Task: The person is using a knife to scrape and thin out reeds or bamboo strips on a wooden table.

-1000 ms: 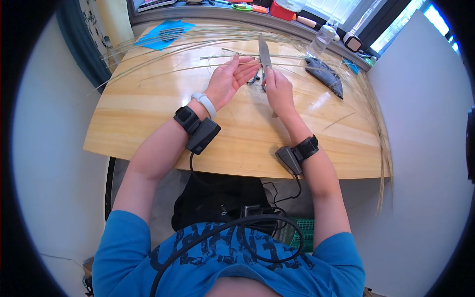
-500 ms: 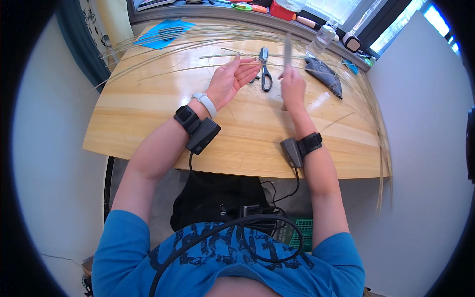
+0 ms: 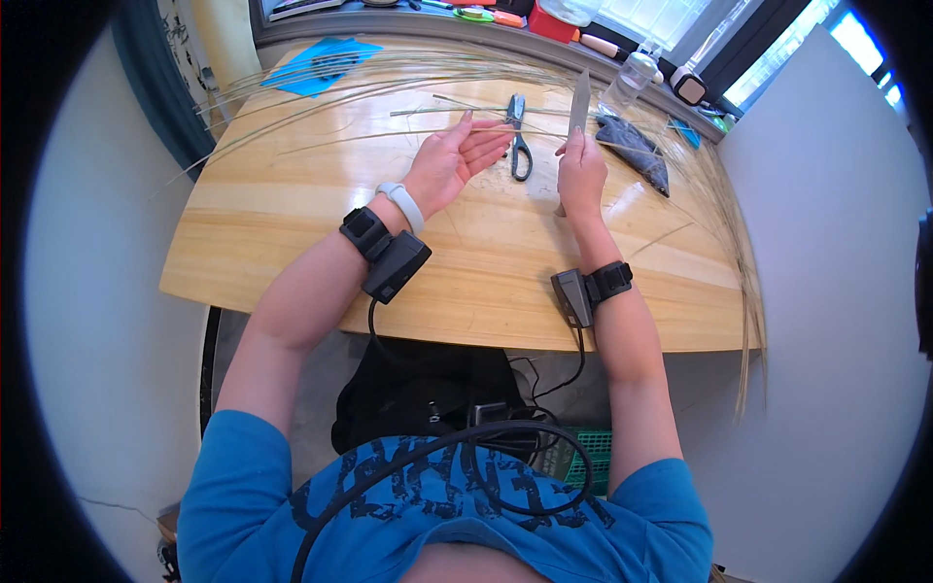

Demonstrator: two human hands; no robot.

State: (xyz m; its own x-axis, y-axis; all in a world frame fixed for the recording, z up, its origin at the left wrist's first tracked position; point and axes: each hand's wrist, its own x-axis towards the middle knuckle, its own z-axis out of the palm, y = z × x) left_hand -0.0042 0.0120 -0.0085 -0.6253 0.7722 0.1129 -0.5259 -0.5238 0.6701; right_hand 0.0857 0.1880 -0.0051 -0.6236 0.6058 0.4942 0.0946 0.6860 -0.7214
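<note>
My right hand [image 3: 581, 175] is closed round a knife [image 3: 580, 101], its broad blade pointing up and away from me. A thin pale plant strip [image 3: 544, 132] meets the blade near my right thumb and runs on to the right. To the left, the same strip crosses my left hand [image 3: 449, 163], whose palm faces up with fingers stretched out and thumb raised. Between my hands, dark-handled scissors [image 3: 522, 160] lie on the table with their tips pointing away. Shorter greenish strips [image 3: 420, 113] lie just beyond my left hand.
Long thin strips [image 3: 282, 126] spread across the wooden table's [image 3: 437, 282] back and hang over its right edge. A dark pouch [image 3: 634, 154] lies right of the knife, near a clear bottle [image 3: 630, 83]. A blue sheet [image 3: 316, 68] lies at back left. White panels stand on both sides.
My right hand with the knife has moved slightly to the right, and the blade, blurred before, is now sharp. My left hand has hardly moved.
</note>
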